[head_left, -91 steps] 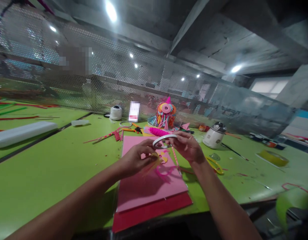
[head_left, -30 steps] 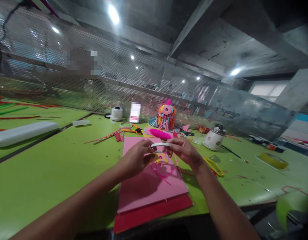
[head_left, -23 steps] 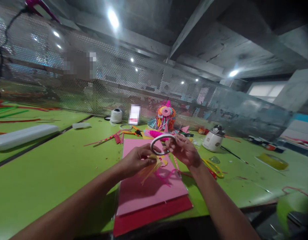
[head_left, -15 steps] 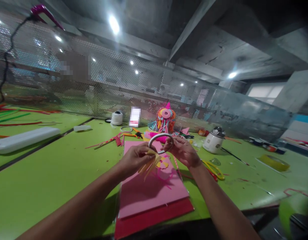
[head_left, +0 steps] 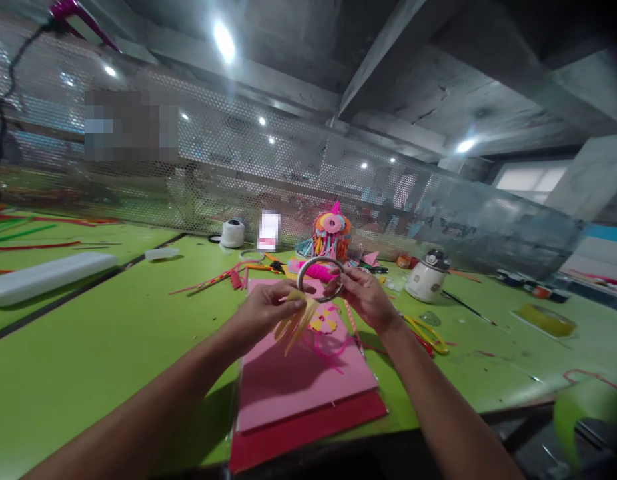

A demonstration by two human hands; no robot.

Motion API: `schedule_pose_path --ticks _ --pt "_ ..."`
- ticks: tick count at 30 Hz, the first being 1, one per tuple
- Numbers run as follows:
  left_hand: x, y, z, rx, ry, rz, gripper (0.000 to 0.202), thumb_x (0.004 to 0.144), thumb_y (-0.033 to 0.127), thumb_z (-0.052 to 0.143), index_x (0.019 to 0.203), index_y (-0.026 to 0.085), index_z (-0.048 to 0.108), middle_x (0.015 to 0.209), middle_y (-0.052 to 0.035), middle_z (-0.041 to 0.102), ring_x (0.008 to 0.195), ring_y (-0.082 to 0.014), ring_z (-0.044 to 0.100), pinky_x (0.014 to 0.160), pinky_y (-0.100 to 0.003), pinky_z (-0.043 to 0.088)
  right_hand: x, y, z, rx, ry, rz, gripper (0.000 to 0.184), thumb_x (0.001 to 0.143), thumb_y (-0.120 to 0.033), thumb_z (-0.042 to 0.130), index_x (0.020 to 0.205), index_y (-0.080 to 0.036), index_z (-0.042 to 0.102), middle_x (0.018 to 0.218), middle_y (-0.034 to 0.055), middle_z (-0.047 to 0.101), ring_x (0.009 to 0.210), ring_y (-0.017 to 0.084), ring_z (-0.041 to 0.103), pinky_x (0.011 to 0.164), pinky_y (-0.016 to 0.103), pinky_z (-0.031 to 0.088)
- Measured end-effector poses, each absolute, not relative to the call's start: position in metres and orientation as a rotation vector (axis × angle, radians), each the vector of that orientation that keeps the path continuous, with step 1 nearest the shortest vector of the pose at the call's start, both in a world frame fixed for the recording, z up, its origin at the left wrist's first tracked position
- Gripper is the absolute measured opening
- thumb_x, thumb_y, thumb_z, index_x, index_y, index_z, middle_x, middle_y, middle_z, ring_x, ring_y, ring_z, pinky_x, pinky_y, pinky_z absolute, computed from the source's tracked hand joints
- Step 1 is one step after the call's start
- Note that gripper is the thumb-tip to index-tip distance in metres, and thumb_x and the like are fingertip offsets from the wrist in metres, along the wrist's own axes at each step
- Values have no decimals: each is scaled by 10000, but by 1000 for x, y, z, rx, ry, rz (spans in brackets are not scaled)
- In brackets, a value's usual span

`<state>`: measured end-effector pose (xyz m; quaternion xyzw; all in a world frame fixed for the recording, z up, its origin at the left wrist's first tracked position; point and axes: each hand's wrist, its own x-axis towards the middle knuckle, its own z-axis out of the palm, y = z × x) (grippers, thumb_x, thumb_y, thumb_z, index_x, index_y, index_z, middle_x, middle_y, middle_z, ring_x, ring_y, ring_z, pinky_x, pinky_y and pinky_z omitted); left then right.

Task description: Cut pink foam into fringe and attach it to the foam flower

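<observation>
My left hand (head_left: 269, 308) pinches a yellow fringed paper strip (head_left: 294, 327), its cut strands hanging down. A thin pale ring (head_left: 322, 259), perhaps a narrow tape roll, stands upright between my hands. The fingers of my right hand (head_left: 369, 299) are closed on the ring's right side. At its lower left, the ring meets the strip by my left fingertips; whether they are joined I cannot tell. Beneath my hands lies a pink sheet (head_left: 293, 387) over a dark red sheet (head_left: 308, 440). On the pink sheet are a yellow scalloped flower piece (head_left: 324, 321) and magenta curly strands (head_left: 333, 353).
Behind stands a fringed paper figure (head_left: 332, 230) with a pink cone top. Yellow-handled scissors (head_left: 431, 337) and a white pot (head_left: 425, 280) are to the right. A thread spool (head_left: 233, 234), a white bar (head_left: 53, 277) and a lit phone (head_left: 269, 230) lie left and back. A perforated screen (head_left: 213, 167) borders the table.
The ring has turned to face me more squarely, and my right hand has shifted slightly left with it. The yellow fringe is spread more widely. My left hand keeps its pinch.
</observation>
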<state>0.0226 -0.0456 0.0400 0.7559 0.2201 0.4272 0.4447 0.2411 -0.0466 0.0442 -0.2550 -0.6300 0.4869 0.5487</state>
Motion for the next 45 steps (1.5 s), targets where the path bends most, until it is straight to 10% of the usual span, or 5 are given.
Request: schedule_pose_path --ticks 23,45 --pt "29 -44 28 2371 525 1131 208 835 225 490 795 135 673 973 -108 597 838 -146 571 727 -273 466 231 -59 50 -777 -1672 643 210 831 -279 565 990 -184 664 925 61 655 883 183 581 816 342 450" --pt "23 -39 31 2400 505 1061 178 825 259 534 821 174 691 1137 -101 580 1050 -178 532 912 -332 420 239 -62 53 -577 -1482 1176 106 764 -261 646 808 -170 679 737 21 631 751 145 593 803 311 431"
